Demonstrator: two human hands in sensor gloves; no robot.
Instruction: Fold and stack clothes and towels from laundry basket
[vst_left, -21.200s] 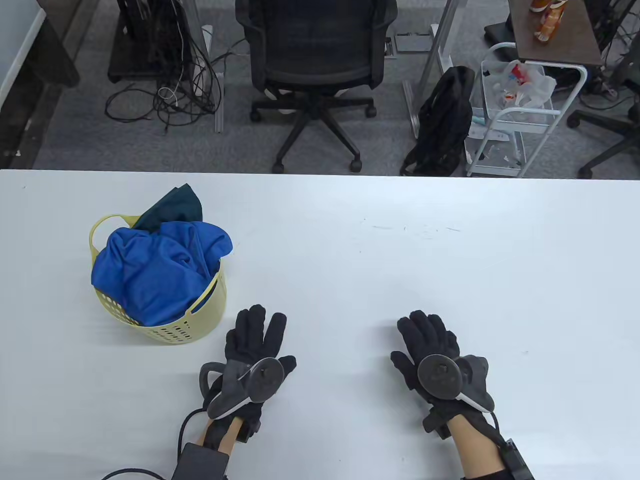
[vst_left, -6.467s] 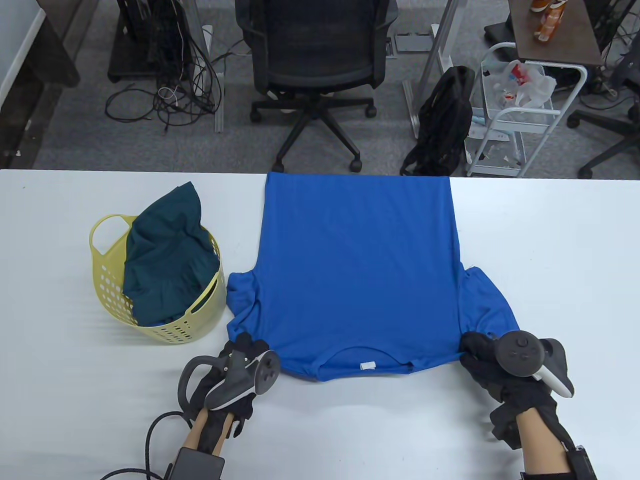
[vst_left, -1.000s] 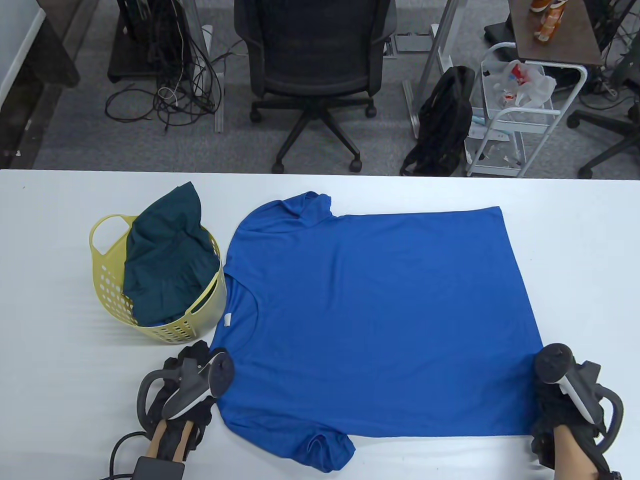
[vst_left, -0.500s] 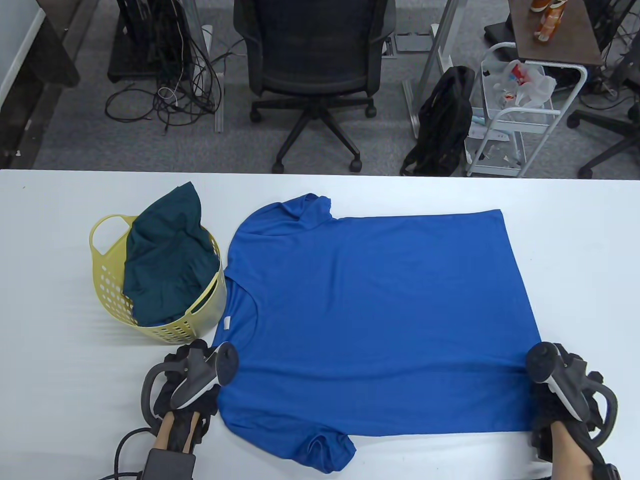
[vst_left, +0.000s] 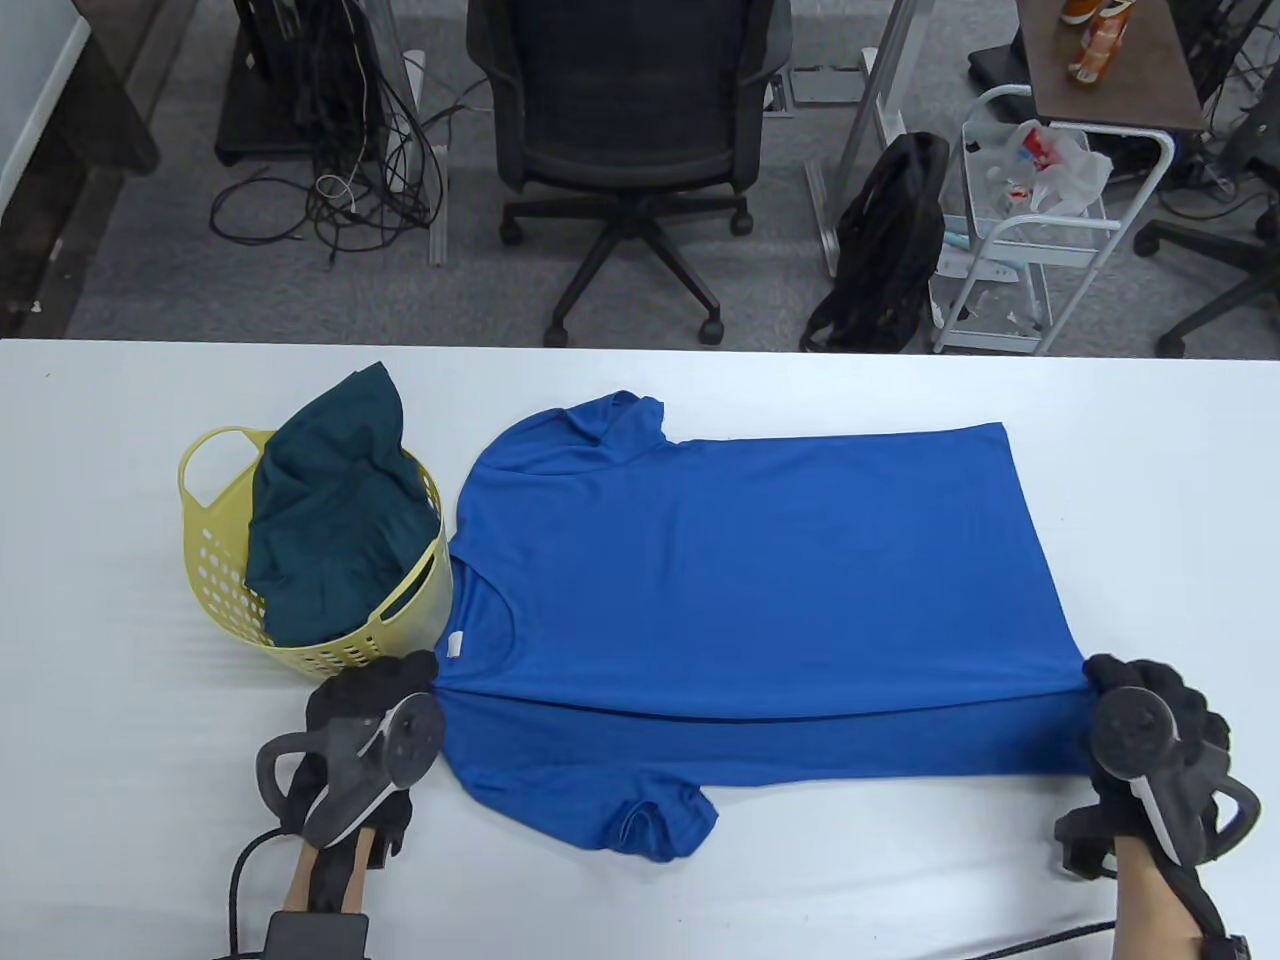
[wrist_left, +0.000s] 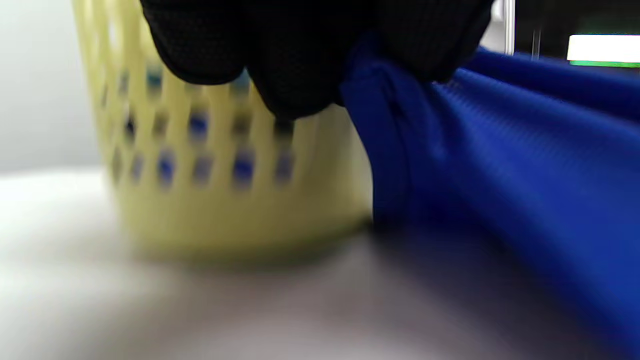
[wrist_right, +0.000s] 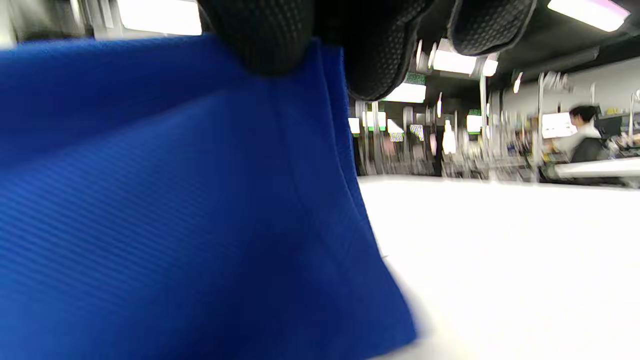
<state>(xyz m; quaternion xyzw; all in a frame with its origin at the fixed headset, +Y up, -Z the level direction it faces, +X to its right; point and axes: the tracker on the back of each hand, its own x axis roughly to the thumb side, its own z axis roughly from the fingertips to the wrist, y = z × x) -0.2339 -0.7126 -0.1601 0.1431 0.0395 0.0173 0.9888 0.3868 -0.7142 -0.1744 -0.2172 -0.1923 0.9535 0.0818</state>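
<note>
A blue T-shirt (vst_left: 760, 580) lies sideways on the white table (vst_left: 1150, 500), collar to the left, hem to the right. My left hand (vst_left: 385, 690) grips its near shoulder by the collar; the left wrist view shows the fingers (wrist_left: 300, 60) pinching blue cloth (wrist_left: 500, 165). My right hand (vst_left: 1120, 690) grips the near hem corner; the right wrist view shows the fingers (wrist_right: 280, 40) on the cloth (wrist_right: 175, 200). Both hands hold the near edge lifted off the table. A yellow laundry basket (vst_left: 225, 600) holds a dark green garment (vst_left: 330, 520).
The basket stands just left of the shirt, close to my left hand, and fills the left wrist view (wrist_left: 225, 175). The shirt's near sleeve (vst_left: 655, 820) hangs toward the table's front. Bare table lies right of the hem. An office chair (vst_left: 625, 150) stands beyond the far edge.
Both hands have risen and moved away from me, lifting the shirt's near edge off the table and carrying it over the body. The near sleeve has followed.
</note>
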